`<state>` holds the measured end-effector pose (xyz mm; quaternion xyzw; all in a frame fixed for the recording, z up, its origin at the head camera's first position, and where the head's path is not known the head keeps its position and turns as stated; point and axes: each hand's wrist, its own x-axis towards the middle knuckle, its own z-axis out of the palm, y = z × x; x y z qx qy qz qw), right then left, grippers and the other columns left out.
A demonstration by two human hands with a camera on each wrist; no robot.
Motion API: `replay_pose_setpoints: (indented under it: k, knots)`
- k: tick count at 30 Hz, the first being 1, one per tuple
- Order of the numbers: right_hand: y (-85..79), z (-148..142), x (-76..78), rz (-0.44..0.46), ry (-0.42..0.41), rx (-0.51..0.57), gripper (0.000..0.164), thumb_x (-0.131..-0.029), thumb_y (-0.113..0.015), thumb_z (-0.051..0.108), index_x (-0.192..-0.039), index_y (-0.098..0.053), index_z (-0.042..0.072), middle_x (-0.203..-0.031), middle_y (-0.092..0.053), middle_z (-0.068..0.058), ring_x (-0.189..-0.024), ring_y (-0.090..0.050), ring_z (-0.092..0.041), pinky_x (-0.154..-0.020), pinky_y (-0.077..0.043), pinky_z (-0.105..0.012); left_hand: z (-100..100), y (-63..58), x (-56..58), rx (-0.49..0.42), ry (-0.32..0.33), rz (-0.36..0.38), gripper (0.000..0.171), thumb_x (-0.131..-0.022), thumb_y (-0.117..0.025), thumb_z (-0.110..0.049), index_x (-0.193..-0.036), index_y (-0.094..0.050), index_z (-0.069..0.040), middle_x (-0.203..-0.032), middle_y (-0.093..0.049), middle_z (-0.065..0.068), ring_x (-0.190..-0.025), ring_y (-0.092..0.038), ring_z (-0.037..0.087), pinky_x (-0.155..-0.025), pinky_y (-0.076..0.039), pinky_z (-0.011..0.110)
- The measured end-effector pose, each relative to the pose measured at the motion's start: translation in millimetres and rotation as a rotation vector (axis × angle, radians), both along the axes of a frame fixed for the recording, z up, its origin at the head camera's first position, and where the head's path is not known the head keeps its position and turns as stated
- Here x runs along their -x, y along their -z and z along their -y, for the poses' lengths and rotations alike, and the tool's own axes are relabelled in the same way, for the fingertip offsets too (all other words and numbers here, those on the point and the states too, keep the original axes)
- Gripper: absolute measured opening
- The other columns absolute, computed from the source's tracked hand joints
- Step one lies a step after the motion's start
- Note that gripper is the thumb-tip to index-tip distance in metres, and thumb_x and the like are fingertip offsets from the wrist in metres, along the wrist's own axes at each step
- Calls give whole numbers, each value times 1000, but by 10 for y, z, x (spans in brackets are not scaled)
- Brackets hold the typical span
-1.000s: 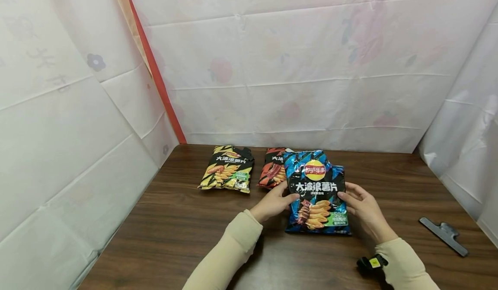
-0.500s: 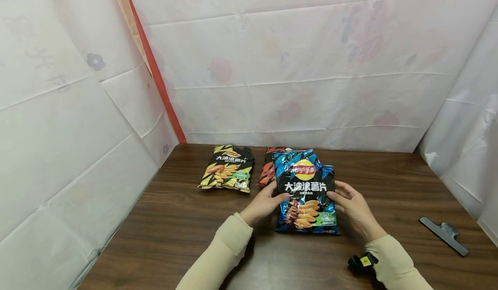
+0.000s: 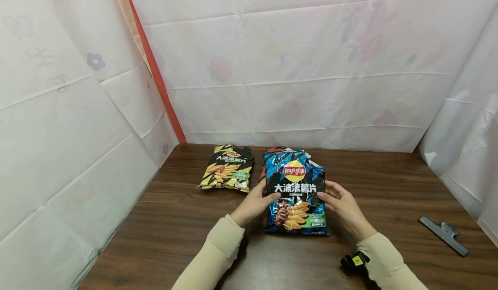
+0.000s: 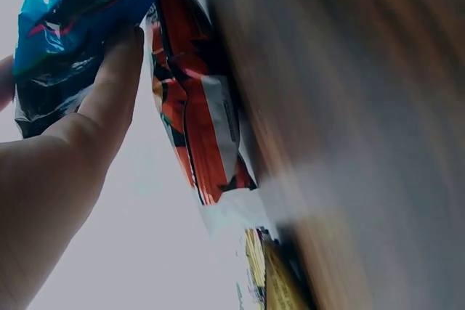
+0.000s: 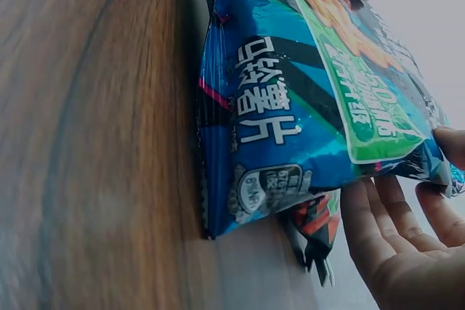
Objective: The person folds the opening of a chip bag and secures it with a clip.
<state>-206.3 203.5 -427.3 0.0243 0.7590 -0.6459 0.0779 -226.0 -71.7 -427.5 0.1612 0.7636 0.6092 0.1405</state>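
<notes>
A blue and black bag of potato chips (image 3: 294,186) is held tilted up over the table, its upper right corner torn away. My left hand (image 3: 253,201) grips its left side, thumb on the front and fingers behind. On the opposite side my right hand (image 3: 345,205) holds the edge in the same way. In the right wrist view the bag's crimped bottom seam (image 5: 216,128) is close to the wooden surface. A red chip bag (image 4: 200,107) lies behind, mostly covered by the blue one in the head view.
To the left, a yellow and black chip bag (image 3: 227,169) with a torn top corner lies on the brown wooden table (image 3: 175,238). A grey sealing clip (image 3: 443,235) lies at the right. White printed sheets (image 3: 295,65) stand behind and at both sides.
Both hands have carried the blue chip bag leftward, and it now covers most of the red bag. The yellow bag and the clip have stayed put.
</notes>
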Motion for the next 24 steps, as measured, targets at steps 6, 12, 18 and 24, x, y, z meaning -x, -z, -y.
replay_pose_setpoints:
  k: [6, 12, 18, 24]
  knots:
    - [9, 71, 10, -15, -12, 37, 61, -96, -65, 27, -146, -38, 6, -122, -60, -4, -98, -60, 1, -96, -52, -37, 64, 12, 18, -18, -5, 24, 72, -96, -63, -35, -155, -27, -18, -157, -35, 8, -139, -42, 27, -111, -37, 51]
    - [12, 127, 2, -38, -43, 81, 56, -96, -65, 22, -142, -40, 3, -108, -64, 9, -95, -61, 0, -85, -53, -28, 111, 18, 36, -68, -21, 24, 72, -96, -65, -33, -155, -27, -17, -156, -37, 9, -139, -41, 29, -112, -36, 51]
    - [19, 150, 0, -51, -61, 102, 55, -96, -65, 19, -142, -41, 1, -105, -65, 10, -93, -62, -2, -81, -54, -26, 143, 33, 65, -82, -42, 34, 76, -94, -66, -35, -155, -26, -14, -157, -34, 12, -141, -37, 30, -114, -33, 52]
    - [3, 153, -7, -48, -47, 97, 52, -96, -64, 21, -139, -44, 0, -104, -64, 10, -94, -61, -2, -83, -54, -28, 141, 24, 65, -102, -57, 47, 76, -94, -68, -31, -155, -26, -16, -156, -34, 12, -140, -38, 31, -113, -34, 52]
